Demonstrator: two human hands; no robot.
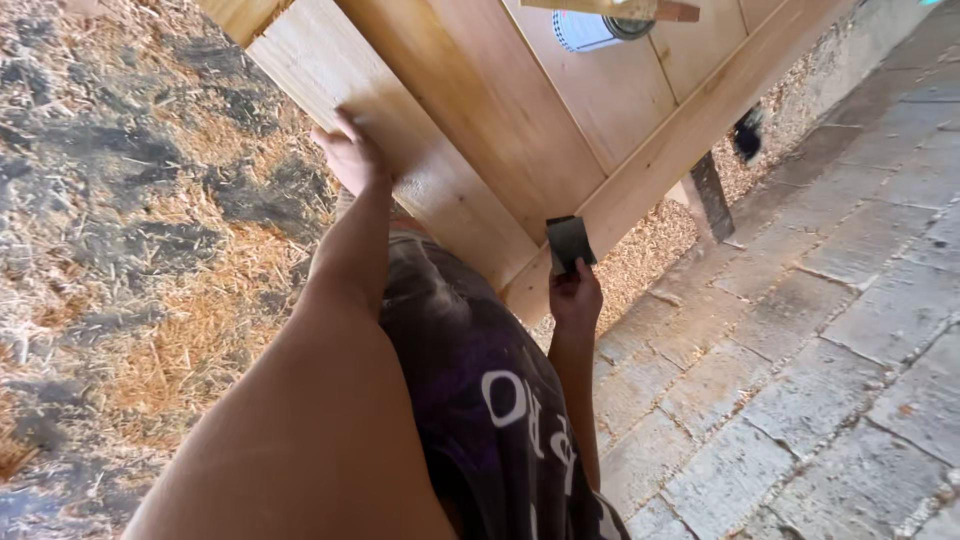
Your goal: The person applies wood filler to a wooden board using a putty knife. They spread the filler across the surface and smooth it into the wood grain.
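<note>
Dark sheet: one small, thin rectangle, the sheet (pixel 570 243), pinched upright at its lower edge by the right hand (pixel 575 298). It looks light and stiff enough to stand above the fingers, though thin enough to bend if pressed hard; it is best gripped low, as it is now. Whether it is abrasive paper or a scraper, I cannot tell.
Right hand: fingers closed narrowly around the sheet's bottom edge, holding it against the near edge of the frame (pixel 560 130), close to its lower corner.
Left hand: left hand (pixel 350 155) spread flat, palm down, on the pale board (pixel 400 150) at the frame's left side, holding nothing.
Wood frame: one large panel of light boards with raised rails. It looks heavy, rigid and smooth, and tilts across the view; a firm hold would be on its outer rails.
Shirt: dark, with pale print, between the two arms.
Ground, left: straw (pixel 130 250) and dark soil.
Ground, right: grey paving (pixel 820 330), with sawdust along its edge beneath the frame.
Leg: one dark metal leg (pixel 710 195) beneath the frame's far rail.
Far end: one white cylinder (pixel 590 28) lying on the frame, partly cut off.
</note>
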